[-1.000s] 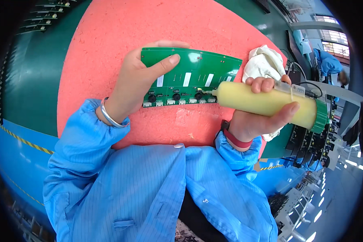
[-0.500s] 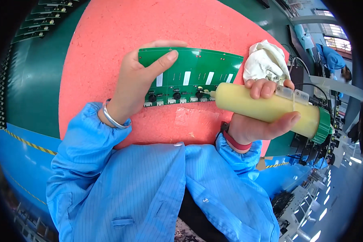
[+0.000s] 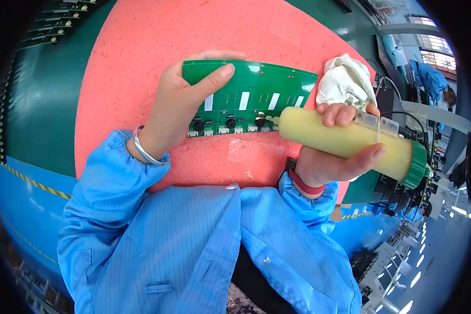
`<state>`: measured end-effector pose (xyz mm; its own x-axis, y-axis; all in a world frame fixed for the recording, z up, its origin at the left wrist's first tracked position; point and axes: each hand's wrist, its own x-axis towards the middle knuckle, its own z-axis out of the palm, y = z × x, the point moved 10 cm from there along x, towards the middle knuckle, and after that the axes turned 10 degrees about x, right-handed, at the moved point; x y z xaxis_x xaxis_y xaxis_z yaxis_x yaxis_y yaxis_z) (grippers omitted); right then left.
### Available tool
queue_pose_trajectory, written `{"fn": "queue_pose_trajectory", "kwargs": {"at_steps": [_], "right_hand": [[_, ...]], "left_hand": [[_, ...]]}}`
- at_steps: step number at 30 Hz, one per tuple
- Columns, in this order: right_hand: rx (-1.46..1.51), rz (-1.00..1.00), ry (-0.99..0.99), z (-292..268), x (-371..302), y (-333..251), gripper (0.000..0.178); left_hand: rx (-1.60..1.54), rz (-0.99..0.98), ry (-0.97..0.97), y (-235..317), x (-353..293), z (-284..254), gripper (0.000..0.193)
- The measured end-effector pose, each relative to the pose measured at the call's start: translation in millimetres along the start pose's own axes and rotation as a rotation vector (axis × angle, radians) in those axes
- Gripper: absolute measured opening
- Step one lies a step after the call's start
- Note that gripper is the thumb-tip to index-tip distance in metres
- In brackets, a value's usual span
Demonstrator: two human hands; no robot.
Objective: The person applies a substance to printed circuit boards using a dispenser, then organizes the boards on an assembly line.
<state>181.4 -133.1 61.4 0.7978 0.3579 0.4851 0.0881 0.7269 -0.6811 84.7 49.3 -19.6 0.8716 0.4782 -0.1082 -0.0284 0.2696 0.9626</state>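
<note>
My left hand (image 3: 180, 97) is closed on the left end of a green circuit board (image 3: 251, 83), thumb on top and fingers behind it. White rectangles cross the board's middle. Black round parts and white connectors line its near edge. In my right hand (image 3: 327, 165) lies a glue cartridge (image 3: 316, 131), a fat yellow cylinder with a green cap (image 3: 416, 163) and a clear lever piece (image 3: 377, 123) strapped on. Its narrow nozzle (image 3: 271, 120) points left, at the near edge of the board beside a round black part. Whether the tip touches cannot be seen.
A pink foam mat (image 3: 136, 42) lies under the board on a green table (image 3: 42, 115). A crumpled white cloth (image 3: 345, 81) rests at the mat's right edge. Rows of boards (image 3: 49, 31) stand at the far left. Equipment and a person in blue (image 3: 429, 76) are at the right.
The board and my left hand have shifted slightly right and away from me. The cartridge's capped end has moved a little left; its nozzle stays at the board's near edge.
</note>
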Motion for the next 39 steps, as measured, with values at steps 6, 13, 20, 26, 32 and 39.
{"fn": "queue_pose_trajectory", "kwargs": {"at_steps": [6,13,20,26,32,39], "right_hand": [[0.024,0.018,-0.015,-2.0,0.1,-1.0,0.057],[0.093,0.033,0.007,10.2,1.7,-1.3,0.057],[0.087,0.074,-0.046,21.4,0.5,15.0,0.056],[0.003,0.058,-0.062,24.5,-0.1,15.0,0.058],[-0.020,0.073,-0.008,19.8,3.8,11.4,0.057],[0.066,0.099,-0.024,33.0,7.6,19.2,0.058]], "left_hand": [[-0.011,-0.007,-0.002,-1.3,-0.1,0.0,0.028],[-0.027,0.048,0.009,-3.7,-0.8,5.8,0.026],[-0.004,0.073,-0.010,-2.7,-0.9,7.4,0.024],[-0.023,0.073,-0.020,-3.8,-0.5,6.6,0.023],[-0.021,0.065,-0.011,-3.1,-0.9,6.3,0.023],[-0.017,0.104,-0.017,-3.5,-0.5,6.5,0.022]]}}
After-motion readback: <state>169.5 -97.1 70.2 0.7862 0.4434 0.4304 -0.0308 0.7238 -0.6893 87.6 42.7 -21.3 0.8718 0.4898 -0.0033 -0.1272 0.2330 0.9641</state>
